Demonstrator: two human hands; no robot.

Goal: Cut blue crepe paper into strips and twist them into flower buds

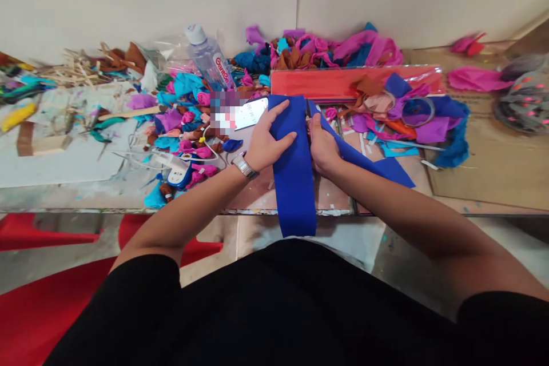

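Note:
A long deep-blue strip of crepe paper or similar sheet runs toward me and hangs over the table's front edge. My left hand lies on its upper part, thumb and fingers spread apart. Along the strip's right edge, my right hand is closed with its fingers curled. A small dark bit shows at those fingertips, too little to name. Beneath the right hand and wrist, a second blue strip slants out to the right. A phone with a timer on its screen lies just left of the left hand.
Crumpled coloured paper pieces and a power strip lie on the left. A water bottle stands behind. A red flat pack, tape rolls and cardboard are at right. Red stools are below.

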